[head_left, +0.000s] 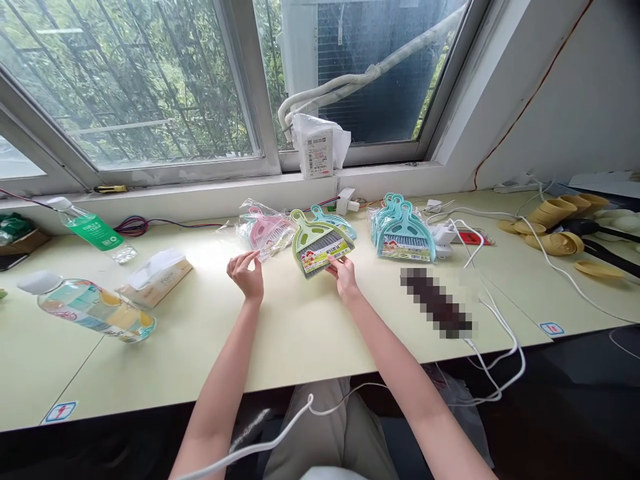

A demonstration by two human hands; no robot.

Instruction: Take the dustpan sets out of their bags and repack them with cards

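**Mini dustpan sets by the window, green one in hand**

Going left to right: the big bottle (95, 308) lies tipped over on the pale table (295, 340), near the tissue pack (157, 277). Next is the left hand (246, 277), raised just in front of the pink set (270, 230). Its fingers are loosely curled toward the thumb, with nothing I can make out in them. Can't tell if the tips actually meet.

The star here is the green dustpan set (320, 247), up in front of the blue set (343, 223), roughly mid-table between the pink one and the teal stack (404, 233). Light green pan, looped handle pointing up and away, two darker oval spots below it, grey bristles across the front. There's a yellow-green label with a little red and white cartoon and dark lettering. It sits tilted, and the right hand (345, 275) has its near edge pinched, fingers closed on it.

Hard-to-see stuff: the label's print is too small for me to read, and fingertips cover a bit of the lower edge. The blue set is partly hidden behind the green one. Clear wrap glare muddies the pink set. The teal ones overlap, so no clean count. Further right, a dark item (437, 303) is pixelated out, and the black-handled utensils (607, 243) run off the frame.
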